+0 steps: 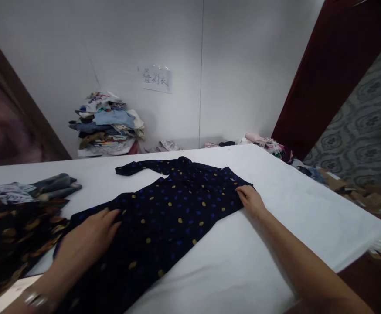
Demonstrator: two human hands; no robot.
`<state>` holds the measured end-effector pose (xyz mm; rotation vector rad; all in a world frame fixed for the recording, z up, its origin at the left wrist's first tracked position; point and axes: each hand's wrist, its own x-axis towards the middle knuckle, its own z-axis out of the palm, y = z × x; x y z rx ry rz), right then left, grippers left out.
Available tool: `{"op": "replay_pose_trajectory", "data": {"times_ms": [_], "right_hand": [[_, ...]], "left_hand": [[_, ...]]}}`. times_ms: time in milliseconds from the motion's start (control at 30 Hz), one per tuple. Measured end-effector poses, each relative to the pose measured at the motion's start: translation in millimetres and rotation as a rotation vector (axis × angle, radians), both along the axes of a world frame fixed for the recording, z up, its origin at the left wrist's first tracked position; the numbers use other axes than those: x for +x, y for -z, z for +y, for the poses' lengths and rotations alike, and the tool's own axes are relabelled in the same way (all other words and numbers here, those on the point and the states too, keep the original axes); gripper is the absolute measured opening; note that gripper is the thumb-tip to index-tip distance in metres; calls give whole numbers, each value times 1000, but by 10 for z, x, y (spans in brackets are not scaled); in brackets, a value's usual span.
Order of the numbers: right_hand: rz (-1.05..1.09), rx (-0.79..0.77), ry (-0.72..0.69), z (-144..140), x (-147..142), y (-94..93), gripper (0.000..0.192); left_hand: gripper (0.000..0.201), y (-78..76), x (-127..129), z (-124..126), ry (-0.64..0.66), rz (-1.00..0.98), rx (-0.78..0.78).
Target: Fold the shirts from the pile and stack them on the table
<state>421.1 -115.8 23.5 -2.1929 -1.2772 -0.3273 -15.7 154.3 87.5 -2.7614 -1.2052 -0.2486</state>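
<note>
A long dark navy dress with blue and yellow spots lies spread on the white table. Its collar end points away from me, one sleeve reaches out to the far left, and the lower part runs off the bottom of the picture. At the near right, my right hand pinches the end of the other sleeve. My left hand rests over the left side of the dress, fingers stretched out and thumb apart, slightly blurred. A bracelet circles the left wrist.
Dark patterned clothing and a rolled garment lie on the left. Behind the white table rises a tall clothes pile. More clothes sit past the far right corner, with cardboard below the right edge. A paper sign hangs on the wall.
</note>
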Motion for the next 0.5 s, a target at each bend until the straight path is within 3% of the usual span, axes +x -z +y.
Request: {"op": "replay_pose_trajectory", "data": {"times_ms": [67, 133, 200, 267, 400, 500], "right_hand": [[-17, -101, 13, 51, -16, 80, 28], [-80, -165, 72, 72, 17, 161, 29], [-144, -189, 118, 68, 64, 234, 30], [-180, -198, 145, 51, 99, 293, 32], [-223, -197, 132, 16, 128, 350, 35], [-235, -166, 70, -4, 143, 330, 34]], "left_hand": [[36, -192, 621, -97, 143, 63, -37], [33, -242, 1243, -125, 317, 50, -48], [33, -176, 1803, -103, 466, 40, -27], [34, -49, 2271, -64, 521, 34, -5], [35, 183, 2901, -8, 521, 33, 7], [21, 199, 3149, 42, 482, 19, -8]]}}
